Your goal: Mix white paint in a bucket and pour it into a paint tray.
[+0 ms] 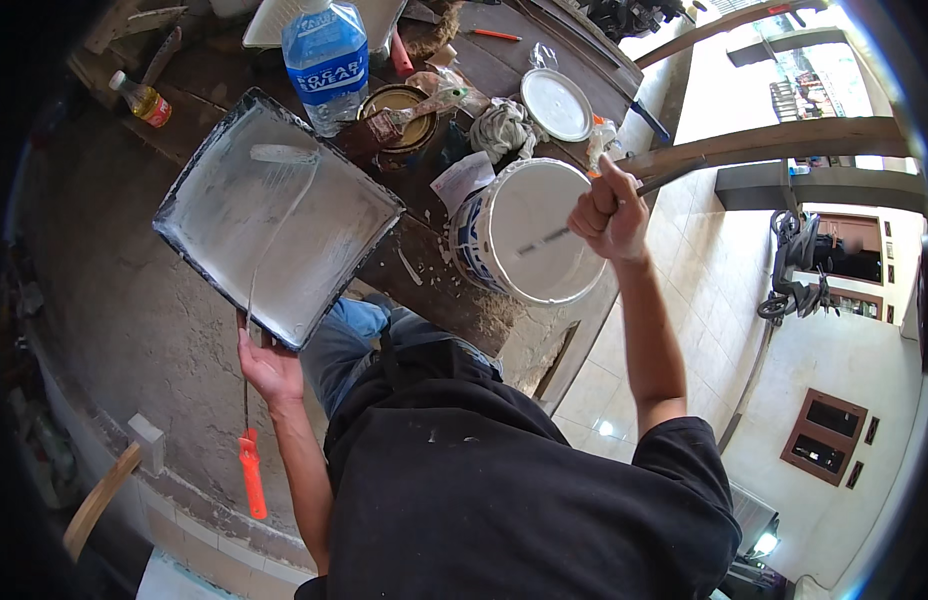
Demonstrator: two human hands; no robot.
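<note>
My left hand (272, 372) grips the near corner of a black-rimmed paint tray (319, 225) smeared with white paint, its fingers partly hidden beneath. Inside the tray rests a paint roller, its white sleeve (284, 154) at the far end. The roller's thin rod runs past my left hand to an orange handle (252, 475) hanging outside. My right hand (614, 215) is closed round a thin dark stick (674, 174) over a bucket (468, 240) of white paint. The stick's lower end is blurred against the paint; I cannot tell how deep it dips.
On the wooden table (424, 285) stand a blue-labelled plastic bottle (327, 75), an open can (421, 130) with a paintbrush (389, 122) across it, a crumpled rag (504, 130) and a round white lid (556, 104). A small bottle (144, 102) stands at far left. Wooden beams (764, 142) cross at right.
</note>
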